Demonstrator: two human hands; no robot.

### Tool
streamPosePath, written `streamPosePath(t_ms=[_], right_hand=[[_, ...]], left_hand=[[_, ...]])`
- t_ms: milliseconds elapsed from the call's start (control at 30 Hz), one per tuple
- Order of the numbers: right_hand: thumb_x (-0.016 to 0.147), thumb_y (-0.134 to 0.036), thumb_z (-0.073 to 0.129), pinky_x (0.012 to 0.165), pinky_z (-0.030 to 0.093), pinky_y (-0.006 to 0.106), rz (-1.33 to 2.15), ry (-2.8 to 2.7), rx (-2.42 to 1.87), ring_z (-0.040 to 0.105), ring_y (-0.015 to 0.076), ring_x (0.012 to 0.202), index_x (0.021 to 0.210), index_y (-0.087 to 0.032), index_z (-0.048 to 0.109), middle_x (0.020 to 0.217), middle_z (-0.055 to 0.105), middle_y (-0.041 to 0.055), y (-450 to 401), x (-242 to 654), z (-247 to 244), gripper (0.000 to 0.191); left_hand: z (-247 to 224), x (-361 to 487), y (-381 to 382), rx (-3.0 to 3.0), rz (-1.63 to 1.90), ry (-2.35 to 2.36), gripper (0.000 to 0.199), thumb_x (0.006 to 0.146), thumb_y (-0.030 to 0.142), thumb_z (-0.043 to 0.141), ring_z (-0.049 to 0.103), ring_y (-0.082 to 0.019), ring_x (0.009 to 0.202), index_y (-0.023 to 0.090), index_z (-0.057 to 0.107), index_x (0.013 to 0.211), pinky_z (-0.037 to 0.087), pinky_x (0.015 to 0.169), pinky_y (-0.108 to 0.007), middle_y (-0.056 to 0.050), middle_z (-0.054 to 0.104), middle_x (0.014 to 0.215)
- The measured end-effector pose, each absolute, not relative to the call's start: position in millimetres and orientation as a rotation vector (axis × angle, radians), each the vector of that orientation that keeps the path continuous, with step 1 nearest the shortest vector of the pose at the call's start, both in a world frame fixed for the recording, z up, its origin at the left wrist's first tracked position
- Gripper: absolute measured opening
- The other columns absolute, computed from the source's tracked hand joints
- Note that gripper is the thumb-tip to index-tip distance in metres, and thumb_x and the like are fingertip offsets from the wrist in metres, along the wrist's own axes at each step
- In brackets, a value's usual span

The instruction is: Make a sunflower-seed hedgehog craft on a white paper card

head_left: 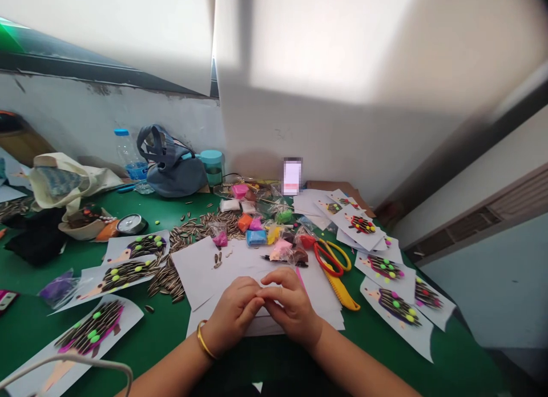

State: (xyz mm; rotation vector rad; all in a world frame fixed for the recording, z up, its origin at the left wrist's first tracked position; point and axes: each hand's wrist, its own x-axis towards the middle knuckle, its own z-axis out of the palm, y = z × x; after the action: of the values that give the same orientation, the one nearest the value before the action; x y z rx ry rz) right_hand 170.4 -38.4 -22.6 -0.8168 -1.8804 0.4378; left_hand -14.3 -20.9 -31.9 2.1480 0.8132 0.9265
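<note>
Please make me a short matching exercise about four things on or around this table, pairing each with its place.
Things
1. Gold bracelet
2. Blue-capped bottle
3. Central white sheets
4. Hedgehog pictures

Places
A. Beneath the left hand and right hand
B. Around the left wrist
C. On both sides of the central sheets
D. Beside the grey-blue bag

Right pairs: 1-B, 2-D, 3-A, 4-C.
</note>
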Motion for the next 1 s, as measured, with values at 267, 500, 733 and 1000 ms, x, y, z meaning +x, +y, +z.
streamPosePath(t_ms=[267, 500, 733, 1000], right_hand=[[0.089, -0.011, 0.059, 0.087, 0.049, 0.039, 0.408, -1.831, -0.863, 0.058, 0.0204, 0.099, 0.105, -0.025, 0.066, 0.105, 0.064, 0.0058, -37.7, 171.9, -21.8, 0.023], [0.088, -0.005, 0.052, 0.086, 0.05, 0.041, 0.407, -1.927, -0.832, 0.058, 0.0205, 0.1, 0.126, -0.029, 0.06, 0.111, 0.064, 0.006, -38.4, 170.4, -25.6, 0.046], [0.087, -0.004, 0.051, 0.086, 0.05, 0.041, 0.413, -1.927, -0.836, 0.057, 0.0212, 0.099, 0.125, -0.028, 0.06, 0.109, 0.064, 0.0065, -38.3, 170.8, -24.4, 0.046], [0.087, -0.005, 0.05, 0.086, 0.049, 0.041, 0.408, -1.911, -0.85, 0.056, 0.0213, 0.099, 0.131, -0.029, 0.055, 0.109, 0.063, 0.0062, -36.3, 171.7, -25.9, 0.051]], left_hand=[[-25.8, -12.5, -19.1, 2.029, 0.954, 0.91, 0.021, 0.094, 0.036, 0.055, 0.059, -0.018, 0.079, 0.019, 0.066, 0.089, 0.047, 0.075, -0.03, -0.004, 0.065, 0.083], [-30.5, -14.9, -16.1, 1.986, 1.079, 0.959, 0.017, 0.093, 0.033, 0.057, 0.058, -0.017, 0.075, 0.019, 0.064, 0.086, 0.047, 0.071, -0.029, -0.002, 0.062, 0.078], [-31.3, -18.3, -16.9, 2.017, 1.094, 0.906, 0.022, 0.098, 0.028, 0.045, 0.057, -0.017, 0.078, 0.019, 0.063, 0.087, 0.046, 0.073, -0.03, -0.003, 0.061, 0.08], [-30.8, -15.9, -16.3, 2.061, 1.11, 0.923, 0.015, 0.095, 0.02, 0.049, 0.059, -0.018, 0.085, 0.021, 0.063, 0.1, 0.048, 0.078, -0.031, -0.004, 0.062, 0.088]])
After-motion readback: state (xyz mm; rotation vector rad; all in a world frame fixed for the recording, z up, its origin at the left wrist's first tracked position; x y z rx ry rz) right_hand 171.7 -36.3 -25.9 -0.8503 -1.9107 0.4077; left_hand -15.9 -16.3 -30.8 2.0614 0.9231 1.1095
